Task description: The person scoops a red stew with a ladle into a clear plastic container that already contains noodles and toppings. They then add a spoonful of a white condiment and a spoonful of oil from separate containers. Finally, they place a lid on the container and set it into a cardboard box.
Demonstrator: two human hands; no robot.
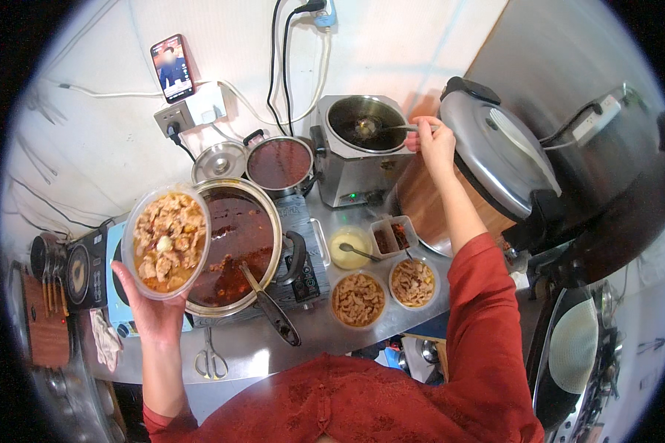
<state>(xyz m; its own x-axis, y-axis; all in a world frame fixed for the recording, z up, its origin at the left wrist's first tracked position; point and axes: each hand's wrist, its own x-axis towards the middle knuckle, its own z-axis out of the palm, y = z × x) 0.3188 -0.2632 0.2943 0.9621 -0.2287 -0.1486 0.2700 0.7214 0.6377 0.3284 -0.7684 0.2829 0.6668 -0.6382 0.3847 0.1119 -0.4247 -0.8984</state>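
My left hand is wrapped around the underside of a clear plastic bowl, tilted over the left of the big pot. Pale meat pieces in orange-brown sauce fill it. My right hand grips the handle of a metal ladle, whose head rests in dark liquid inside a square steel warmer. Below my left hand's bowl, a large pot of dark red broth holds a black-handled ladle. Two more bowls of meat, one left and one right, sit on the counter.
A smaller pot of red broth stands behind the large one. Near the bowls are a pale yellow tub and a divided spice box. A large lidded cooker rises at right. Scissors lie at the front edge.
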